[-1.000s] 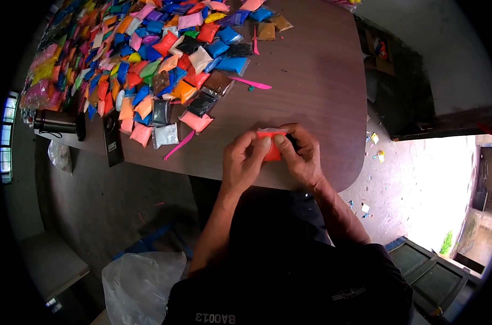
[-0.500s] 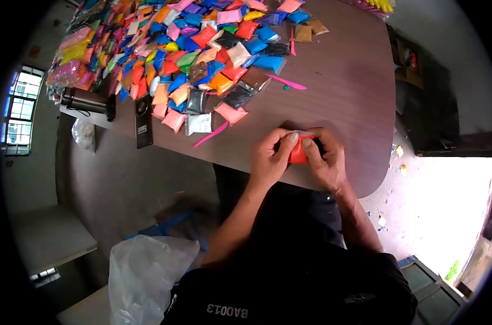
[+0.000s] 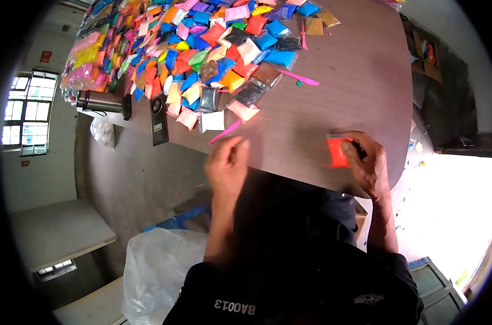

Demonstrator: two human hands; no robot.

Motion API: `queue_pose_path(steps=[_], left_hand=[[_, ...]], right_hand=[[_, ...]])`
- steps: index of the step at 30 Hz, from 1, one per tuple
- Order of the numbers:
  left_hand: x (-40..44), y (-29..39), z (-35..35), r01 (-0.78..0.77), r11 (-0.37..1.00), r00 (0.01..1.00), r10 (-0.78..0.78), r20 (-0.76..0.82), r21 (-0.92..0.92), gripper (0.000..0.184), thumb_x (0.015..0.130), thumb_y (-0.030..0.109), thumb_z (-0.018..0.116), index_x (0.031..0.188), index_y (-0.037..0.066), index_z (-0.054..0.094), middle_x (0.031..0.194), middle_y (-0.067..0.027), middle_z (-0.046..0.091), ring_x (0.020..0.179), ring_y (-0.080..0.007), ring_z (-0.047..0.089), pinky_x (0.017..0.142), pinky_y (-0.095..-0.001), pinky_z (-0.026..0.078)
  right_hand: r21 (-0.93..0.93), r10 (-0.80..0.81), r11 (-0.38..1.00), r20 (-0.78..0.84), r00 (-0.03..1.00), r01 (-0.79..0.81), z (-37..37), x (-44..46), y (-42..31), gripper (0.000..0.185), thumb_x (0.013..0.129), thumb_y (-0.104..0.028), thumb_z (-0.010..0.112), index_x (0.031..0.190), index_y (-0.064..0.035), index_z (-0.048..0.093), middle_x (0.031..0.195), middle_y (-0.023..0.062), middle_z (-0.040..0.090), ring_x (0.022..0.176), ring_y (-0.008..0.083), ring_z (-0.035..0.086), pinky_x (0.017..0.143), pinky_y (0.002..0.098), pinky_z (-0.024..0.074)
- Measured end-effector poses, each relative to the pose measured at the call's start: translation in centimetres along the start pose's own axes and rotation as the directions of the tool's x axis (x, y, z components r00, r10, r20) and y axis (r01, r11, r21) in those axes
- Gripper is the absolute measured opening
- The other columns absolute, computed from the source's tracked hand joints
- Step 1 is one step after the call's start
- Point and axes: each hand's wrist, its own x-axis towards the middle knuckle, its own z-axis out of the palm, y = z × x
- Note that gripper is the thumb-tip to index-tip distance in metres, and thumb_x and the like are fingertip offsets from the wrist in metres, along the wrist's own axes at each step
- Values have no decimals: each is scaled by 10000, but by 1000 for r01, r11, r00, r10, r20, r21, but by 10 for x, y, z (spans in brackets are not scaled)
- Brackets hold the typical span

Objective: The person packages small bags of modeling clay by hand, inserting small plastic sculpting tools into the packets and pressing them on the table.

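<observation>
I see the hands apart: the right hand [image 3: 368, 163] pinches a red plastic packet [image 3: 337, 153] by its side, thumb across the face, over the near part of the brown tabletop [image 3: 289, 124]. The left hand [image 3: 226, 167] is blurred, fingers curled near a pink plastic knife [image 3: 226, 131]; I cannot tell whether it holds anything. I judge the packet light, soft and squashy, its film slippery, best gripped flat-thumbed at the side, sparing the clear strip [image 3: 337, 136] on top. It looks roughly rectangular; beyond lie glossy, crinkled, pillow-shaped pouches [image 3: 248, 51]
</observation>
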Motion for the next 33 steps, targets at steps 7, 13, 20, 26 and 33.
queue_pose_path(steps=[7,13,20,26,33], left_hand=[[15,-42,-31,-116,923,993,122,8,368,133,931,107,774,1038,30,759,967,-116,714,826,-304,691,724,-406,560],[21,-47,-30,-146,919,989,131,67,366,136,952,125,750,1062,44,749,959,-135,690,828,-357,675,730,-446,548],[34,-42,-39,-121,927,976,46,213,356,94,940,109,743,1025,70,735,909,-155,676,786,-379,664,679,-468,528],[38,-42,-43,-112,941,968,32,248,318,92,930,97,747,1013,62,729,879,-140,675,768,-352,679,659,-445,524],[38,-42,-46,-119,949,941,14,338,292,96,905,88,761,912,39,679,852,-136,666,743,-341,679,643,-441,533]], right_hand=[[-114,-26,993,-119,993,13,1,-7,18,355,909,-70,765,1252,-25,685,950,143,694,734,257,645,697,345,536],[-145,-65,989,-252,966,29,2,-15,20,306,907,-15,737,1209,-10,688,1157,127,682,770,184,648,678,303,525],[-133,-111,988,-230,967,82,0,-34,26,189,912,22,722,1100,10,711,1174,122,682,855,183,666,710,282,530],[-152,-164,980,-230,959,131,7,-40,27,167,923,29,709,1090,16,708,1169,128,682,940,205,674,762,295,541],[-70,-115,992,-239,964,102,1,-34,31,145,940,40,676,1081,22,705,1135,99,669,855,152,620,712,251,484]])
